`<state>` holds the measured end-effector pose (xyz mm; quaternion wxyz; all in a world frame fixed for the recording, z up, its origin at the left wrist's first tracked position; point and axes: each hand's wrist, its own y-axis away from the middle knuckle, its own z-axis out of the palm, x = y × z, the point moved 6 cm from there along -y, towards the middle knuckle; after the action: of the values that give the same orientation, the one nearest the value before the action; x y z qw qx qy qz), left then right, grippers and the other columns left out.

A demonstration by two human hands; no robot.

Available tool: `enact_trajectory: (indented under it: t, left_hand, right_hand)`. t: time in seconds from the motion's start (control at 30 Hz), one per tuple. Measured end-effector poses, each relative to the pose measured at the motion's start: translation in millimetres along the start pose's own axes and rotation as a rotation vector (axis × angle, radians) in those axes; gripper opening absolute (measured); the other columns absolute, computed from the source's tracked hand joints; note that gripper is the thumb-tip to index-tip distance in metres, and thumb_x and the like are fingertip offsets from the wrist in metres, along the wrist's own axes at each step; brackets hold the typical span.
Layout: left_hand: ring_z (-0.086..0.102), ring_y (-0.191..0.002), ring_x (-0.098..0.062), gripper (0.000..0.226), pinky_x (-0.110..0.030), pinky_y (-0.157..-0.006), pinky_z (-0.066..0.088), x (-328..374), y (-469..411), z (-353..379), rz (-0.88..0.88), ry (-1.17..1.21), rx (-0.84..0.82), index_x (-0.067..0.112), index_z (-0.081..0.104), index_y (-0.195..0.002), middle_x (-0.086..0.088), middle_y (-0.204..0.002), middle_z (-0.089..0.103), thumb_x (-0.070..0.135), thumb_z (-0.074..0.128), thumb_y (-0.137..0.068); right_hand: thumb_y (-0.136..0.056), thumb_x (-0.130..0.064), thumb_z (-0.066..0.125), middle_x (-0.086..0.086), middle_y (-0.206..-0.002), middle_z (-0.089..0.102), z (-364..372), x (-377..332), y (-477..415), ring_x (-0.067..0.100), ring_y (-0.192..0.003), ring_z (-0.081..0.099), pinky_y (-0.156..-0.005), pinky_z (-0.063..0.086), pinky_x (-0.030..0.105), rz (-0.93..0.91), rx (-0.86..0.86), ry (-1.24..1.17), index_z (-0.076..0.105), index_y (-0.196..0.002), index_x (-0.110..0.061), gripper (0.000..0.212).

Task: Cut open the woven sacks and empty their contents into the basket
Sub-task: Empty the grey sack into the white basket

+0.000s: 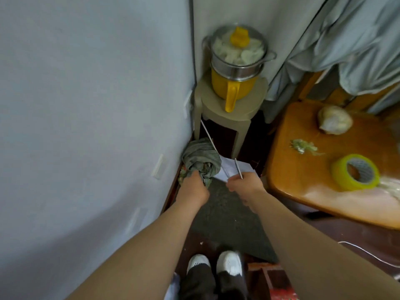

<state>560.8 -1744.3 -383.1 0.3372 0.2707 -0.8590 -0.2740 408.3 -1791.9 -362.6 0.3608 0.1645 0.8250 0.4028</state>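
Orange-brown wood: the table (303,187) is standing to the right of the beige stool (249,105), well apart from it. A grey mat (227,213) is lying on the floor in front of the stool, reaching back to my shoes (216,264). The stool itself is standing in the corner, carrying a yellow jug (229,85) with a steel pot (238,61) seated on top.

The task's thing, a grey-green woven sack (201,156), is sitting on the floor at the stool's front left leg, against the wall, with its top bunched. My left hand (192,187) is gripping that bunched top, fingers curled into the cloth. My right hand (244,185), just right of the sack, is pinching a thin metal blade (238,169) pointing towards the stool. A white sheet (229,167) is lying under the blade.

A white cord (208,137) is running from the stool's left leg past the sack; I cannot tell whether I am holding it.
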Motion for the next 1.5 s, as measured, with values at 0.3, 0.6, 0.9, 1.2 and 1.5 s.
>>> enact_trajectory:
  t: [0.3,0.6,0.9,1.2,1.5]
  left_hand:
    - [0.049,-0.122,-0.032,0.054,-0.041,-0.100,0.043,29,143,-40,-0.001,-0.156,0.102,0.011,0.035,-0.140,-0.016,-0.136,0.047,0.025,0.051,-0.091]
    - [0.049,-0.118,-0.031,0.039,-0.038,-0.093,0.044,4,347,-10,-0.103,-0.221,0.271,0.012,0.051,-0.127,-0.012,-0.126,0.054,0.011,0.049,-0.088]
    - [0.051,-0.116,-0.029,0.027,-0.035,-0.093,0.041,-102,540,40,-0.436,0.029,0.383,0.012,0.056,-0.116,-0.011,-0.122,0.057,0.015,0.047,-0.090]
    - [0.054,-0.110,-0.030,0.025,-0.036,-0.086,0.045,-198,712,154,-0.668,0.335,0.526,0.011,0.056,-0.111,-0.011,-0.118,0.060,0.013,0.048,-0.088]
    - [0.049,-0.122,-0.030,0.035,-0.037,-0.096,0.040,-234,949,362,-1.037,0.746,0.689,0.011,0.051,-0.125,-0.011,-0.130,0.053,0.016,0.048,-0.091]
  right_hand:
    - [-0.089,-0.008,0.056,0.012,-0.079,0.060,-27,2,139,0.015,-0.050,0.039,-0.047,0.034,0.028,-0.159,0.024,-0.094,0.060,-0.083,-0.005,0.007]
    - [-0.095,-0.035,0.048,0.006,-0.056,0.051,-25,87,276,0.016,-0.042,0.033,-0.040,0.024,0.025,-0.208,-0.114,-0.113,0.061,-0.077,-0.006,0.036]
    - [-0.097,-0.008,0.032,0.008,-0.059,0.049,67,153,408,0.017,-0.045,0.036,-0.040,0.028,0.024,-0.354,-0.342,0.214,0.056,-0.086,-0.007,0.026]
    - [-0.094,-0.006,0.034,0.009,-0.061,0.046,164,271,524,0.016,-0.043,0.030,-0.038,0.021,0.020,-0.454,-0.531,0.492,0.055,-0.089,-0.007,0.021]
    - [-0.094,-0.006,0.039,0.006,-0.055,0.041,215,501,674,0.012,-0.032,0.029,-0.037,0.020,0.015,-0.470,-0.835,0.757,0.055,-0.084,-0.005,0.020]
